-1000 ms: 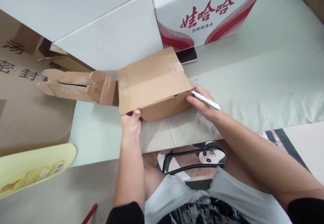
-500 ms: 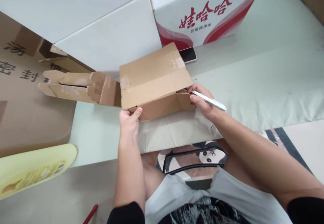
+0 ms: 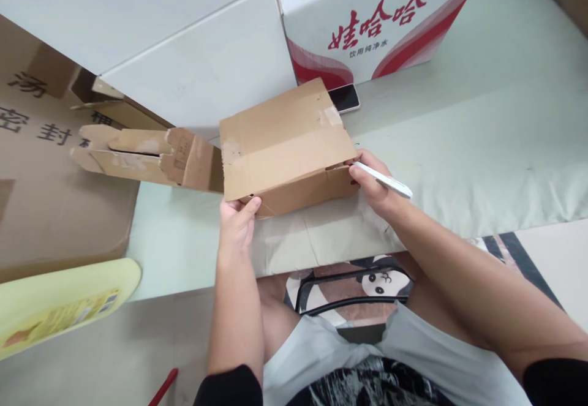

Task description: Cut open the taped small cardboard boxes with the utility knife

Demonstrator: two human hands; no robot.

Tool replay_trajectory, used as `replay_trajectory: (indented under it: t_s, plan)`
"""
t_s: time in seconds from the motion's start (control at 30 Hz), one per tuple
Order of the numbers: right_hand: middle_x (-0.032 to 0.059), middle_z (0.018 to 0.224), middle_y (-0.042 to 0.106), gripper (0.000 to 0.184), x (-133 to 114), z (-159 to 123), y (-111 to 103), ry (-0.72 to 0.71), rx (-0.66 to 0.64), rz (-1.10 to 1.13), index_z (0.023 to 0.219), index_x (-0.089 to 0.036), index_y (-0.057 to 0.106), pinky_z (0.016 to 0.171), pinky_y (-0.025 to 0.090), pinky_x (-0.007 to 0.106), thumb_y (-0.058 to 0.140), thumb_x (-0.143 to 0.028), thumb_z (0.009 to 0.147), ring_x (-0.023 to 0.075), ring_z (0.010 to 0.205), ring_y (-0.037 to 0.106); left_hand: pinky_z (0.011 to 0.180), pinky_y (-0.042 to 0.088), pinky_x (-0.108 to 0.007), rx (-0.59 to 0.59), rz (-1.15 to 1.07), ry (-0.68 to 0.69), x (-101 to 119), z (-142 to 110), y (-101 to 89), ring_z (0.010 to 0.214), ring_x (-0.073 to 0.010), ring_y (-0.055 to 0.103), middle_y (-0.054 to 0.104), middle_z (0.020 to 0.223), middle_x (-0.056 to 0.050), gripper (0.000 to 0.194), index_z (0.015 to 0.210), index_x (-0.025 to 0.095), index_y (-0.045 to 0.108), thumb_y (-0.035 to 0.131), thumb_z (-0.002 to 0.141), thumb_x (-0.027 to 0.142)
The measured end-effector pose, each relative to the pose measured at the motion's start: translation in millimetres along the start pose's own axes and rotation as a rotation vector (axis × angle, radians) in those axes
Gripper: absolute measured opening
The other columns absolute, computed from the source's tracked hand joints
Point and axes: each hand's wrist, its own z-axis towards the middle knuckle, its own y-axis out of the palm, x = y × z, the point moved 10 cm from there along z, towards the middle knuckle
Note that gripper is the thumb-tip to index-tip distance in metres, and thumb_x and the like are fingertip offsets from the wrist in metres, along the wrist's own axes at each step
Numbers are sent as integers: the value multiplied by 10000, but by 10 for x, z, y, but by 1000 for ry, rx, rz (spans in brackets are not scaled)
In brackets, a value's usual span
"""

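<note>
A small brown cardboard box (image 3: 285, 133) rests on the pale green cloth, its broad lid panel tilted over the front wall. My left hand (image 3: 237, 217) grips the box's near left corner, thumb on the front wall and fingers underneath. At the near right corner, my right hand (image 3: 373, 180) is closed around a slim white utility knife (image 3: 388, 182), whose handle points back over the wrist. The knife's front end is hidden by the fingers and the box edge. Those fingers touch the side flap under the lid.
Left of the box lies another folded cardboard box (image 3: 138, 155). Behind stand a white and red carton (image 3: 367, 32) and a phone (image 3: 345, 98). A large brown carton (image 3: 59, 210) and a yellow bottle (image 3: 68, 305) are at left. Green cloth (image 3: 482, 142) extends rightward.
My right hand has pressed the right side flap inward and moved slightly right with the knife. The lid sits lower over that corner. My left hand keeps its hold.
</note>
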Motion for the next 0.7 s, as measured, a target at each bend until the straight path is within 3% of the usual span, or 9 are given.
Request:
replay_trajectory:
  t_s: [0.37, 0.7]
  plan:
    - [0, 784, 582, 348, -43, 9, -53, -22, 31, 15, 875, -243, 574, 731, 403, 368, 595, -582, 799, 196, 764, 519, 1143, 546, -452, -59, -31, -1, -2, -61, 134, 1344, -346, 652, 767, 1268, -111, 894, 1278, 276, 718, 1003, 481, 564]
    - [-3, 769, 574, 304, -12, 19, -47, 12, 25, -37, 866, -255, 562, 735, 406, 379, 577, -552, 803, 209, 769, 521, 1199, 487, -446, -25, 7, -61, -183, -40, 101, 1299, -351, 666, 756, 1302, -104, 846, 1264, 265, 732, 942, 511, 589]
